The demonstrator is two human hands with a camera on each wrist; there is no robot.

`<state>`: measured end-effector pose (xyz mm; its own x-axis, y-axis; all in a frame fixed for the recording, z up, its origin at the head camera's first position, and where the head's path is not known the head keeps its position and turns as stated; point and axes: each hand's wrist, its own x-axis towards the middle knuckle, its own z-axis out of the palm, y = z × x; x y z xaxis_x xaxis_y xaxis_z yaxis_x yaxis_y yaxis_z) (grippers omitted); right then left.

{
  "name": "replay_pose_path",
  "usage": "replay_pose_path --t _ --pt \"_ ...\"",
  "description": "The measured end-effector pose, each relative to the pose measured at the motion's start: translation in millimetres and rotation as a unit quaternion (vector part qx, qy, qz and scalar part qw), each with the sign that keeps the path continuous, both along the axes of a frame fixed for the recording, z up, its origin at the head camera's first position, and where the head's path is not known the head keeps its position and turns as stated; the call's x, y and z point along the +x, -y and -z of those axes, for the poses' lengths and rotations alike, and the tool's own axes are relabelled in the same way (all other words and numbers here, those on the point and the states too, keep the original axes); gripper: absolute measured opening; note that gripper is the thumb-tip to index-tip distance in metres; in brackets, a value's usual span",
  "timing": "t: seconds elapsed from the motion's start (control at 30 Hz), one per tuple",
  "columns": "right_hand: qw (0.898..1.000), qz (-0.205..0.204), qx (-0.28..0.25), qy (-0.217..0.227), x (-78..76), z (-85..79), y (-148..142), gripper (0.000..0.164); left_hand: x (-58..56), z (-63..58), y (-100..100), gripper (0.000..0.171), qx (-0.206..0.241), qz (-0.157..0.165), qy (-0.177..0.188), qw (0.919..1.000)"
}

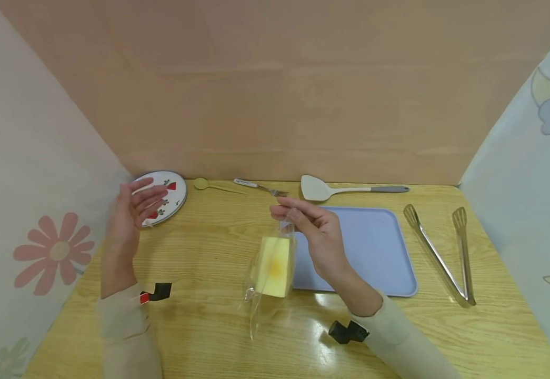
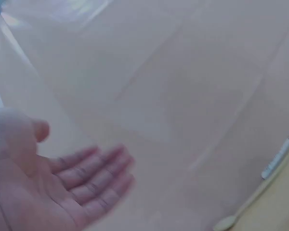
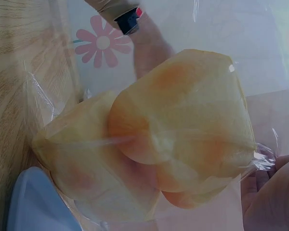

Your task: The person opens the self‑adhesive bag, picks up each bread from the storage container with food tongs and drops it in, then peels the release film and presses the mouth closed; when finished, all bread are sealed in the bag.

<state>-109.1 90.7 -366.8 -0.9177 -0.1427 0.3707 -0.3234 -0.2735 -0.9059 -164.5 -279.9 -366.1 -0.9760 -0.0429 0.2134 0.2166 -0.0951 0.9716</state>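
My right hand pinches the gathered top of a clear plastic bag between thumb and fingers. Inside the bag hang pale yellow bread slices with browned patches, left of the blue tray and overlapping its edge in the head view. From the right wrist, several bread slices show through the film, and part of the right hand grips the bag at the right. My left hand is raised at the left with its fingers extended, holding nothing. In the left wrist view the left hand shows its palm.
A blue tray lies right of the bag, with metal tongs spread beyond it. Along the back are a white spatula, a fork, a yellow spoon and strawberry-patterned plates. Paper-covered walls enclose the table.
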Motion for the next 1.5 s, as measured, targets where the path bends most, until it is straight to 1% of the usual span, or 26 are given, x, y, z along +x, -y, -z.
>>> replay_pose_path --t 0.03,0.07,0.1,0.17,0.2,0.23,0.27,0.3,0.37,0.43,0.5,0.53,0.57,0.63,0.67,0.73,0.8,0.83,0.93,1.03,1.13,1.2,1.23,1.27,1.4,1.5 --pt "1.000 0.000 0.000 -0.001 0.0 0.0 0 0.031 2.6 -4.9 -3 0.054 0.037 -0.022 -0.050 0.9978" --pt "1.000 -0.001 -0.001 -0.002 0.1 -0.3 0 0.031 5.6 -10.0 -7 0.046 0.048 -0.046 -0.098 0.9929" --pt "1.000 -0.001 -0.001 -0.003 0.0 -0.6 0 0.031 9.1 -15.6 -11 0.039 0.033 -0.077 -0.138 0.9869" --pt "1.000 -0.001 -0.001 -0.005 -0.1 -1.1 0 0.031 16.6 -25.6 -19 0.029 -0.052 -0.141 -0.197 0.9688" --pt "1.000 -0.001 0.000 -0.006 -0.3 -1.3 -1 0.032 20.8 -30.4 -24 0.026 -0.103 -0.165 -0.218 0.9564" --pt "1.000 -0.001 0.000 -0.008 -0.7 -1.5 -1 0.032 25.2 -34.7 -28 0.024 -0.149 -0.179 -0.229 0.9453" --pt "1.000 -0.001 0.000 -0.009 -0.7 -1.9 -1 0.032 29.4 -38.0 -33 0.022 -0.199 -0.178 -0.233 0.9350" --pt "1.000 0.000 0.000 -0.011 -1.2 -1.7 -2 0.032 33.7 -40.8 -37 0.022 -0.246 -0.161 -0.232 0.9271" --pt "1.000 0.001 0.000 -0.013 -1.9 -1.5 -2 0.031 41.9 -45.0 -46 0.021 -0.323 -0.092 -0.226 0.9144" --pt "1.000 0.003 -0.001 -0.015 -1.9 -1.2 -2 0.030 52.7 -49.2 -58 0.022 -0.392 -0.009 -0.208 0.8960" --pt "1.000 0.006 0.000 -0.015 -1.5 -0.5 -2 0.029 66.8 -54.7 -71 0.024 -0.437 0.064 -0.192 0.8763" --pt "1.000 0.006 0.000 -0.015 -1.3 -0.5 -2 0.029 76.0 -58.6 -78 0.025 -0.449 0.094 -0.178 0.8709" --pt "1.000 0.007 0.000 -0.015 -1.2 -0.6 -2 0.029 87.0 -62.9 -86 0.028 -0.464 0.112 -0.154 0.8650" --pt "1.000 0.007 0.002 -0.015 -1.6 -0.7 -2 0.029 112.7 -70.9 -102 0.047 -0.504 0.128 -0.082 0.8504" --pt "1.000 0.008 0.003 -0.015 -2.1 -1.0 -2 0.029 126.0 -73.6 -110 0.058 -0.526 0.129 -0.044 0.8393" --pt "1.000 0.013 0.005 -0.016 -2.7 -2.1 -3 0.029 149.6 -75.6 -126 0.077 -0.574 0.126 0.020 0.8089" --pt "1.000 0.017 0.006 -0.017 -3.6 -2.7 -4 0.029 166.4 -72.4 -138 0.087 -0.611 0.121 0.050 0.7809" --pt "1.000 0.018 0.007 -0.016 -3.7 -3.3 -4 0.029 171.4 -69.4 -143 0.089 -0.620 0.121 0.047 0.7741" --pt "1.000 0.018 0.008 -0.015 -4.1 -4.1 -5 0.028 177.7 -60.2 -154 0.080 -0.636 0.116 0.020 0.7627" --pt "1.000 0.016 0.011 -0.016 -3.9 -4.6 -5 0.028 176.1 -55.9 -159 0.063 -0.646 0.111 -0.021 0.7549" --pt "1.000 0.019 0.011 -0.015 -3.7 -4.1 -6 0.027 171.4 -58.3 -158 0.038 -0.638 0.110 -0.067 0.7589" --pt "1.000 0.023 0.009 -0.013 -3.7 -3.9 -6 0.027 167.7 -62.5 -155 0.026 -0.624 0.109 -0.098 0.7674" --pt "1.000 0.025 0.007 -0.012 -3.8 -3.8 -6 0.028 165.2 -64.7 -153 0.023 -0.613 0.114 -0.105 0.7744" --pt "1.000 0.027 0.006 -0.011 -3.9 -3.5 -6 0.028 162.6 -67.0 -150 0.022 -0.601 0.120 -0.105 0.7834" --pt "0.999 0.033 -0.005 -0.008 -4.6 -3.3 -7 0.029 149.7 -74.0 -139 0.022 -0.558 0.144 -0.098 0.8110" --pt "0.999 0.037 -0.014 -0.007 -5.5 -3.0 -7 0.029 139.2 -77.7 -131 0.022 -0.550 0.132 -0.088 0.8199"
